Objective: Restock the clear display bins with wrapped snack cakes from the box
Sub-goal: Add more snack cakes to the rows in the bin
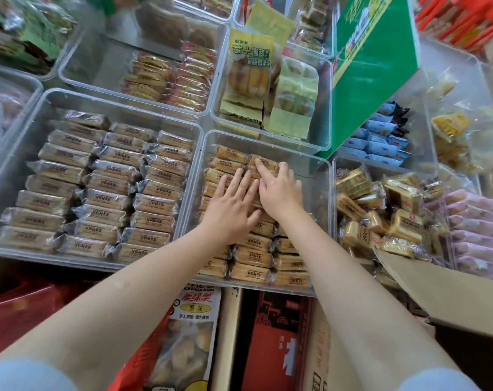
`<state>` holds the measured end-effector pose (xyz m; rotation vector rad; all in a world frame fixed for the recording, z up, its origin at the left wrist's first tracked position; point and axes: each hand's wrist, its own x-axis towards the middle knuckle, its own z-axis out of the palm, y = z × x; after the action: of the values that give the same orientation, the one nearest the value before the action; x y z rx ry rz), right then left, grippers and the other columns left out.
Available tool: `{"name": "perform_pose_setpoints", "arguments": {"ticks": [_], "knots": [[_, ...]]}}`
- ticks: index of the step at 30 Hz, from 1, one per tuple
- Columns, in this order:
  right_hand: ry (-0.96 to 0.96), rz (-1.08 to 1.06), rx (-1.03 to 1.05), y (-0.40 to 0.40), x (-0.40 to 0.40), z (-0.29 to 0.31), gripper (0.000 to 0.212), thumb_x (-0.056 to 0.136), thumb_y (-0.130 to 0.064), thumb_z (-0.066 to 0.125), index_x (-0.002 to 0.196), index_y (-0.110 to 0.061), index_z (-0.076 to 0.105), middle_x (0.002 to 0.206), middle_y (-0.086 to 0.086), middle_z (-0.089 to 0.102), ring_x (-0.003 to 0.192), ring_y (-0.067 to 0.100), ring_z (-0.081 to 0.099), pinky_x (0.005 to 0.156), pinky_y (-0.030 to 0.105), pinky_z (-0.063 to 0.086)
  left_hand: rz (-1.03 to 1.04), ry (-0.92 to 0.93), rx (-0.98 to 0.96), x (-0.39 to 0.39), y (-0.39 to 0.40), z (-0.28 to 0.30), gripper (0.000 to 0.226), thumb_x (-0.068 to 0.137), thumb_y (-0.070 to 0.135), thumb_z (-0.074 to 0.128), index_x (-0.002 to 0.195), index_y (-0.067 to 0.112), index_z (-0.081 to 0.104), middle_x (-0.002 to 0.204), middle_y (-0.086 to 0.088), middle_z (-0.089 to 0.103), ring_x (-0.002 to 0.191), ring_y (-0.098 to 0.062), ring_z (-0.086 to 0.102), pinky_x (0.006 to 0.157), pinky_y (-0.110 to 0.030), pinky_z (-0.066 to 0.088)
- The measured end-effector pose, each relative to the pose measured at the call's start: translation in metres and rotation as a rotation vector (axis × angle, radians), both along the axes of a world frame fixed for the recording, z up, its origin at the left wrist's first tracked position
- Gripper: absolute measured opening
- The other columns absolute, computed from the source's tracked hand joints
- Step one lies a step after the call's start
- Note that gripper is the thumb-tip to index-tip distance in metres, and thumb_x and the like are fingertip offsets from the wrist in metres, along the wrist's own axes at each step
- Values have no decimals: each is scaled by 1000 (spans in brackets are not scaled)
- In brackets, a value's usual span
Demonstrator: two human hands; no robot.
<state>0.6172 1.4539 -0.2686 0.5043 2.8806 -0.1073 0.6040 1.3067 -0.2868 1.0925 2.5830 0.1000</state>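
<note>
Head view: both hands work inside the middle clear bin [323,176]. The left hand [231,210] lies flat, fingers straight, pressing the rows of snack cakes [253,258] level — likely steadying them — while the right hand [279,190] curls its fingertips around one cake at the far end, seating it. The cardboard box [448,294] waits at lower right.

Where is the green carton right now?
In the head view, the green carton stands tilted at upper right, its lower corner behind the middle bin where both hands rest on the cakes.
</note>
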Motion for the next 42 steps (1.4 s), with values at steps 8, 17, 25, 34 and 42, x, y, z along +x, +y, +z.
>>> {"name": "perform_pose_setpoints", "arguments": {"ticks": [8,17,25,34,42], "knots": [[11,68,-239,-9,44,105,39,101,-31,44,138,-29,56,129,5,56,118,23,52,101,43,43,38,-79,97,14,-6,75,51,101,39,44,147,16,45,157,-10,39,144,-29,35,118,-46,30],[364,-111,-492,30,279,215,9,93,-22,67,87,-17,72,74,-13,63,69,1,57,65,13,41,-115,-355,639,207,17,138,30,98,23,59,127,19,64,127,0,59,117,-18,54,91,-24,41],[67,-396,-361,104,416,165,16,97,-30,59,104,-21,70,98,-5,67,91,12,62,77,29,51,-215,-156,663,330,64,166,35,96,41,44,119,29,67,134,2,58,131,-16,37,115,-31,8],[-681,-186,-251,159,469,16,33,104,-10,45,136,-5,49,134,10,54,116,23,56,84,24,39,-62,56,438,382,91,156,23,92,34,59,107,24,73,108,1,72,116,-23,60,124,-53,-1],[-1150,-47,-187,177,499,-47,40,99,-22,55,138,-11,53,134,9,56,108,27,61,66,32,51,-12,100,364,377,97,148,28,93,26,63,117,15,72,117,-7,70,121,-31,52,102,-53,44]]}}
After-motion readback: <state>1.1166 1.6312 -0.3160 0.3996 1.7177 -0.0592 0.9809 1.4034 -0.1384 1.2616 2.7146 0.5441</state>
